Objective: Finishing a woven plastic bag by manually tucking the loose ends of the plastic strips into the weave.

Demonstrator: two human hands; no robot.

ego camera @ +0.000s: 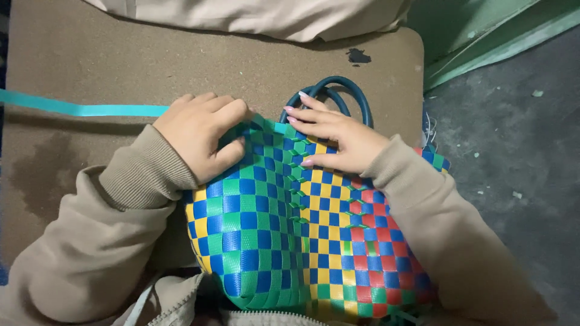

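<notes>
A woven plastic basket [290, 235] in a blue, green, yellow and red check lies on its side across my lap. My left hand [199, 136] grips its upper rim, fingers curled over the weave where a teal strip [78, 108] runs off to the left. My right hand [332, 136] rests flat on the basket near the rim, fingers spread and pressing the weave. Dark teal tube handles [356, 90] arch up just behind my right hand.
A brown mat [121, 54] covers the floor ahead, with a dark damp patch at the left. Beige cloth [272, 18] lies along the top edge. Green boards [483, 36] and grey concrete floor [519, 139] lie to the right.
</notes>
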